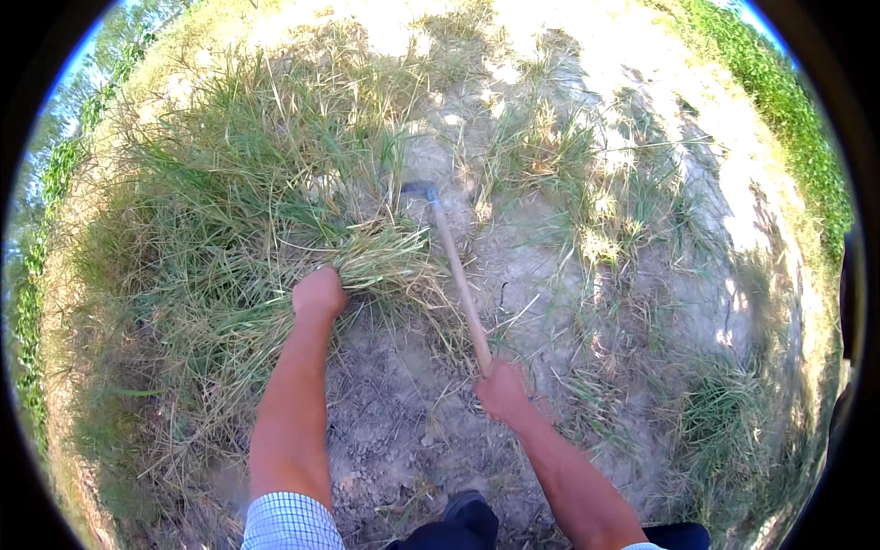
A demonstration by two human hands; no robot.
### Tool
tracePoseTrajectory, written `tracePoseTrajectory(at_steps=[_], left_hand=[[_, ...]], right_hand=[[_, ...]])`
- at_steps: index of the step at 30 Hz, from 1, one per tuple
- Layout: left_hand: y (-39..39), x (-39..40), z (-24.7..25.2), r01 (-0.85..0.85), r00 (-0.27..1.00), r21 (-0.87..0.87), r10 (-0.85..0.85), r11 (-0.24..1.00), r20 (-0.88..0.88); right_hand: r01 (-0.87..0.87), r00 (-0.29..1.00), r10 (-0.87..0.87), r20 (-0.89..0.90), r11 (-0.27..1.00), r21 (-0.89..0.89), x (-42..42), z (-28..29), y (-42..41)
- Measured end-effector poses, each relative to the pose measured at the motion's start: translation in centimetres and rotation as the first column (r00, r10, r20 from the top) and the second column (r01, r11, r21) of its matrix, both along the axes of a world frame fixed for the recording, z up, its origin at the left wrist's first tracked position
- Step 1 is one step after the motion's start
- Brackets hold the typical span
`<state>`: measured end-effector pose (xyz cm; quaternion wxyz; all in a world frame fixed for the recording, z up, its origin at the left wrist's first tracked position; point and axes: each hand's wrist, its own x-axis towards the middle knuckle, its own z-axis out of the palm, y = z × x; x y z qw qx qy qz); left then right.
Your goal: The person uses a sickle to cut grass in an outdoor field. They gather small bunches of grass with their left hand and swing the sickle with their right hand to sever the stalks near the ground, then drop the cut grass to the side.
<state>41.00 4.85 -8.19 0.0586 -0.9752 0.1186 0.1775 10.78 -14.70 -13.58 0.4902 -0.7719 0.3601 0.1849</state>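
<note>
My left hand (319, 291) is closed around a bundle of long grass (385, 253), whose stems fan out to the right of my fist. In my right hand (503, 390) is the lower end of a long wooden handle (459, 282). A dark metal blade (416, 187) sits crosswise at its far end and points left, like a sickle or small hoe; motion blur hides its exact shape. The blade is beyond the bundle, low beside standing grass stems (395, 155). Whether it touches them I cannot tell.
Thick grass (227, 172) covers the ground to the left and ahead. Dry bare soil (392, 399) lies between my arms. Sparser tufts (550, 144) grow at the right, with a heap of grass (722, 405) lower right. My dark shoe (471, 512) is at the bottom. Green bushes (790, 117) line the rim.
</note>
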Motion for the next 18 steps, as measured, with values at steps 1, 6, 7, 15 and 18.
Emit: tracePoseTrajectory(at_steps=[1,6,7,15,18], left_hand=[[-0.2,0.1,-0.1,0.014,1.0,-0.012,-0.014,1.0,0.01],[2.6,-2.5,1.3,0.009,0.992,0.08,0.001,0.997,-0.127],[3.4,-3.0,1.6,0.002,0.989,0.095,0.012,0.995,-0.147],[2.7,-8.0,1.2,-0.008,0.993,0.033,0.012,0.999,-0.117],[4.8,-8.1,-0.3,-0.046,0.991,0.025,0.049,0.999,-0.123]], right_hand=[[-0.11,0.994,0.108,-0.021,0.984,-0.142,-4.9,-2.6,0.6],[-0.084,0.995,0.079,-0.057,0.991,-0.103,-18.2,-1.4,-0.2],[-0.069,0.997,0.066,-0.04,0.994,-0.083,-16.4,-0.2,-1.0],[0.118,0.985,-0.115,0.133,0.993,-0.014,0.6,2.4,1.2],[-0.08,0.996,0.085,0.023,0.985,-0.152,-1.6,1.0,1.2]])
